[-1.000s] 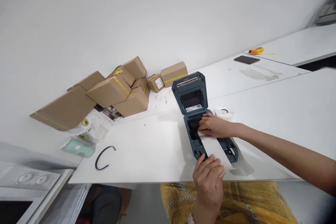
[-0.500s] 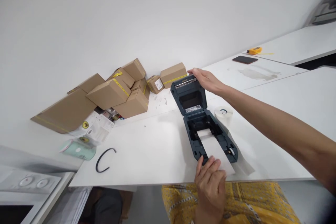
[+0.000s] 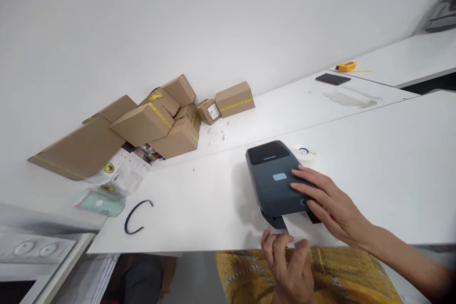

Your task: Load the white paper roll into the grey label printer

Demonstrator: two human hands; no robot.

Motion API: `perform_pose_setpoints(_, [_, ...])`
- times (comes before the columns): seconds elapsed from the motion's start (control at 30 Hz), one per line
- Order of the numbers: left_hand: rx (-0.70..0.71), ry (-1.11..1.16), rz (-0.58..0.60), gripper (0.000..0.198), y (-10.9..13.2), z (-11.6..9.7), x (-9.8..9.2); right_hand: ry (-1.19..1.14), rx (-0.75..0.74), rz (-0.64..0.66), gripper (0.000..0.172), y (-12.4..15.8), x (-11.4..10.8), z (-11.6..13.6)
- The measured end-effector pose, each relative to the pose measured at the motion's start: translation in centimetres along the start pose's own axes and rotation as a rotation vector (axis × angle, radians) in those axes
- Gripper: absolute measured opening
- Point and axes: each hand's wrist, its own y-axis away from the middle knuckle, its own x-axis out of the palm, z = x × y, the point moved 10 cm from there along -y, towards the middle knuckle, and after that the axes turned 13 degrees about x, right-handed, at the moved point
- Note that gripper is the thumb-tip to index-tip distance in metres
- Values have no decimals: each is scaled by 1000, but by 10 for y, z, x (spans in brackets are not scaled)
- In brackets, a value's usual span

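A dark blue-grey label printer stands on the white table near its front edge, lid closed. My right hand lies on the right side of the lid with its fingers spread. From the printer's front slot a white paper strip sticks out toward me. At the strip's free end is my left hand, fingers curled and thumb close to the paper; the grip looks loose and is partly hidden. Behind the printer's right side sits a white label roll.
Cardboard boxes are piled at the back left, with a plastic-wrapped pack and a mint-green pouch before them. A black curved band lies front left. Far right are a phone and a yellow tape measure.
The printer's lid has swung down from upright to closed. My right hand has come down from the lid's raised edge onto its top; my left hand has drawn back slightly toward me.
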Motion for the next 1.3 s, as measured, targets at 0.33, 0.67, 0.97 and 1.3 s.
perform_pose_setpoints(0.33, [-27, 25, 37, 19, 16, 6, -2, 26, 300, 115, 43, 46, 24, -22])
perform_pose_setpoints(0.67, [-969, 678, -12, 60, 17, 94, 58, -341, 700, -278, 41, 50, 27, -65])
perform_pose_setpoints(0.97, [-915, 700, -23, 62, 21, 97, 67, -454, 857, -163, 73, 64, 49, -94])
perform_pose_setpoints(1.3, [-909, 634, -10, 65, 24, 98, 70, -370, 857, -210, 71, 64, 47, -86])
